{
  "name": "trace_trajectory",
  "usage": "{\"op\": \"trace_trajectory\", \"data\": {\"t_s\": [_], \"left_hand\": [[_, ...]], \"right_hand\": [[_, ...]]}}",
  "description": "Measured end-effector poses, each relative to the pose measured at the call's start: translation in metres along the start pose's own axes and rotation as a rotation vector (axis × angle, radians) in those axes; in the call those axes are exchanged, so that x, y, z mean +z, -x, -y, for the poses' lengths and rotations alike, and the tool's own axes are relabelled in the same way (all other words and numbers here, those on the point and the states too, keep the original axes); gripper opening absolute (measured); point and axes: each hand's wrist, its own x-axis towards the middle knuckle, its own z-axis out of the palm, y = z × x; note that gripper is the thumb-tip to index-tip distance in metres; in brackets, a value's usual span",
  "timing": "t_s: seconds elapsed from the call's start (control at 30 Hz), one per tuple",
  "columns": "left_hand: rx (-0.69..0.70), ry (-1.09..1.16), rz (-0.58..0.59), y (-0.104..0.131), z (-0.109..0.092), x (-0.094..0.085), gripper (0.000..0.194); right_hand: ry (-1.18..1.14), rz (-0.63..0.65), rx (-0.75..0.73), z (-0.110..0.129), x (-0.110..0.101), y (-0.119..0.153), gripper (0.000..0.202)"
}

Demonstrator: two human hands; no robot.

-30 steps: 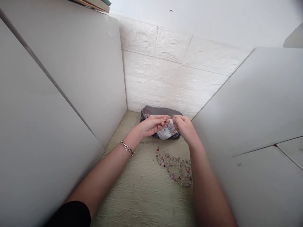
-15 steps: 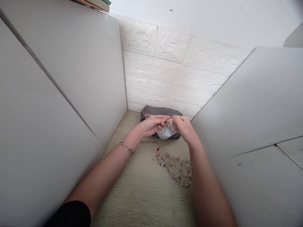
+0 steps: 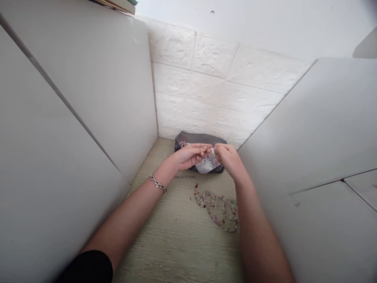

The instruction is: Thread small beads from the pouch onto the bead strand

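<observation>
Barely any shift since the earlier frame. Left hand and right hand pinched narrow before open bag; contents of pinch: cannot tell. Beaded strand loops on table. Risk: right forearm snagging strand.

Inscriptions, labels, brands, numbers, signs: none legible.
</observation>
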Motion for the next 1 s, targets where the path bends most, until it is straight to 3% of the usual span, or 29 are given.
{"op": "trace_trajectory", "data": {"t_s": [1.0], "left_hand": [[-0.012, 0.001, -0.026, -0.001, 0.0011, -0.0011, 0.02]], "right_hand": [[-0.011, 0.006, 0.008, 0.0011, -0.0005, 0.0011, 0.018]]}}
